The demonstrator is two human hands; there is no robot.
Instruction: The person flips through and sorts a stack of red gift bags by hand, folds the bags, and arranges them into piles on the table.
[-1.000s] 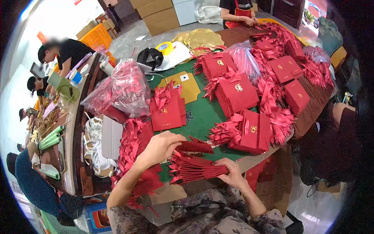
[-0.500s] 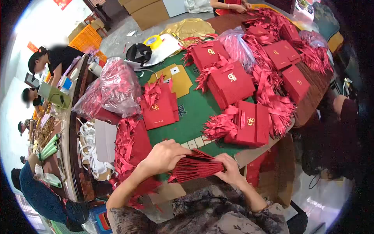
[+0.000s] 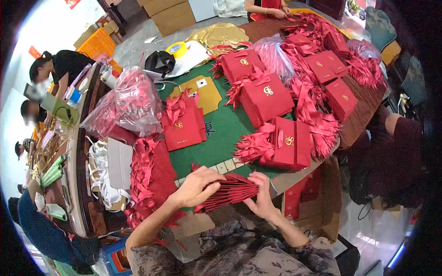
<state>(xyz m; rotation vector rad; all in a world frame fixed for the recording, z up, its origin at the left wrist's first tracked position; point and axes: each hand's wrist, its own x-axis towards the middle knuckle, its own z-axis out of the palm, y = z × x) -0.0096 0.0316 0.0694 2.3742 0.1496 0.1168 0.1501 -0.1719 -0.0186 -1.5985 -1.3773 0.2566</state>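
A fanned stack of red paper gift bags is held up at the table's near edge, its layered edges facing me. My left hand is closed on the stack's left end, thumb and fingers around its upper edge. At the other end, my right hand grips the stack between thumb and fingers. Just beyond my hands, a pile of red gift bags with gold lettering and ribbon handles lies on the green table mat. Another red bag pile lies to the left of it.
More red bag piles and loose ribbons cover the table's right side. A clear plastic bag of red items stands at the left, near a box of white ribbons. An open cardboard box sits below, right. Other people work around the tables.
The stack's right end has tilted up, with my right hand turned more upright around it. My left hand has shifted its fingers along the upper edge. The whole view has shifted slightly.
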